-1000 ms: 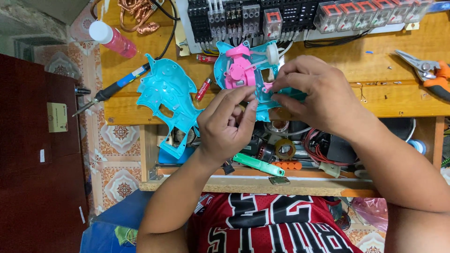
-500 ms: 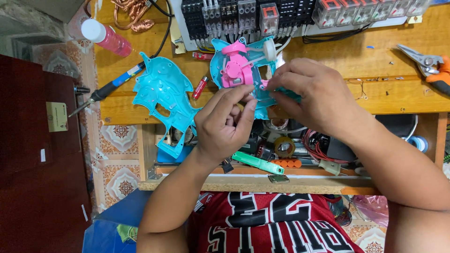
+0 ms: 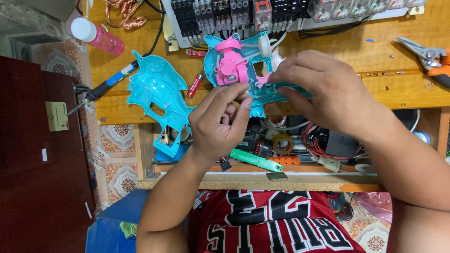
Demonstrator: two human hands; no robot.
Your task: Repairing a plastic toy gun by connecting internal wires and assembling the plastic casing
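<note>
Both hands are sitting almost where they were half a second ago; the view has shifted only slightly, and the left hand (image 3: pixel 219 119) has its fingertips lifted a little closer to the toy. That hand is hovering over the near edge of the wooden bench (image 3: pixel 398 89), its thumb and forefinger pinching together around something small and pale that is too hidden to name. The right hand (image 3: pixel 323 89) is lying over the right part of the opened turquoise toy half (image 3: pixel 262 91), its fingers curling down and pressing on the shell, so it is clamping on that piece. Inside this shell a pink mechanism (image 3: pixel 230 65) is showing, with a white round cap (image 3: pixel 265 46) at its far right.

Left of the hands, the other turquoise shell half (image 3: pixel 157 93) is lying flat, its handle end hanging over the bench's near edge. Between the two halves a small red battery (image 3: pixel 194 85) is resting. Further left, a screwdriver (image 3: pixel 101 89) is lying at a slant, and a pink bottle with a white cap (image 3: pixel 98 36) is lying at the far left corner. Along the far edge a row of black terminal blocks (image 3: pixel 206 11) is running, and at the far right orange-handled pliers (image 3: pixel 429 58) are resting.
</note>
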